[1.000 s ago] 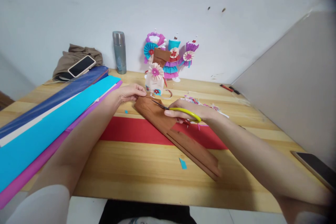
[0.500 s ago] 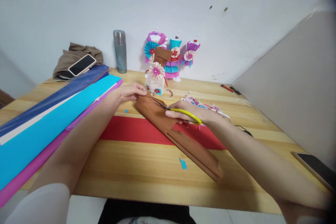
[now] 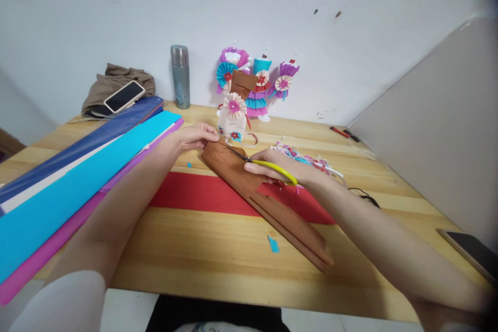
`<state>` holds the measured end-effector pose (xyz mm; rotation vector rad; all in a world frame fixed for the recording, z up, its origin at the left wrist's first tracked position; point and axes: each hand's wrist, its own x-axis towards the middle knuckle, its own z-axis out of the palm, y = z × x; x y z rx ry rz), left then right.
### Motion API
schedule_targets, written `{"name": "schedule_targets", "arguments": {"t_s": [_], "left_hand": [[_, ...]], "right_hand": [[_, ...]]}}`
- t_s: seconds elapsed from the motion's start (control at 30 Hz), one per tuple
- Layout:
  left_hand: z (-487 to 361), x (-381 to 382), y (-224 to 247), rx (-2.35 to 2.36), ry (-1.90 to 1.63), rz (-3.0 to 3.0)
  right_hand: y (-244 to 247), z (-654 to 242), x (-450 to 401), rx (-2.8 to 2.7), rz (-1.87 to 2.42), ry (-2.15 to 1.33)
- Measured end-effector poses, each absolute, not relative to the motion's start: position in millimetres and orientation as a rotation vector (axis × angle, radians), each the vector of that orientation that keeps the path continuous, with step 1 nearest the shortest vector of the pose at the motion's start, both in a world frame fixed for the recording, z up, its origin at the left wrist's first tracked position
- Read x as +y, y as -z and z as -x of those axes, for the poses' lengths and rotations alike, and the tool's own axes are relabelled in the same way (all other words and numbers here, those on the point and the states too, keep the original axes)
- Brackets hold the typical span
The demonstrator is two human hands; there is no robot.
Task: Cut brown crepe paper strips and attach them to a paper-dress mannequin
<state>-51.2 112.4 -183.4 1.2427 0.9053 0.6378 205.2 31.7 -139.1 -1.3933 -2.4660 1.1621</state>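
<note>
My left hand (image 3: 199, 136) pinches the far corner of a folded brown crepe paper strip (image 3: 272, 212). Yellow-handled scissors (image 3: 276, 170) are gripped in my right hand (image 3: 278, 163), their blades lying across the brown paper near its far end. The strip runs slantwise towards me, over a red paper strip (image 3: 202, 194) that lies flat on the wooden table (image 3: 187, 249). Part of the right hand's fingers is hidden behind the handles and the paper. A small blue scrap (image 3: 273, 244) lies near the strip's close end.
Blue, cyan (image 3: 97, 174) and magenta paper lies along the left. Small paper dresses on stands (image 3: 261, 85) are grouped by the wall, beside a grey flask (image 3: 180, 77). Paper scraps (image 3: 303, 158) are heaped beyond my right hand. Phones lie on a brown cloth (image 3: 116, 80) and at right (image 3: 469, 251).
The view has shifted slightly, so things appear a little further right. Both hands, the scissors and the brown paper look almost the same relative to one another.
</note>
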Motion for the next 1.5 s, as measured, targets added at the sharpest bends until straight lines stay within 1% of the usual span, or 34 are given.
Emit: {"name": "schedule_targets", "arguments": {"t_s": [0.47, 0.97, 1.23, 1.5], "left_hand": [[52, 113, 186, 0.879, -0.642, -1.250], [51, 111, 184, 0.888, -0.648, -1.261], [51, 112, 184, 0.884, -0.636, -1.277], [53, 116, 188, 0.886, -0.646, -1.283]], "right_hand": [[147, -209, 33, -2.380, 1.365, -1.241], [149, -210, 31, -2.357, 1.334, -1.243], [148, -209, 31, -2.405, 1.305, -1.157], [159, -213, 38, -2.430, 1.285, -1.114]]}}
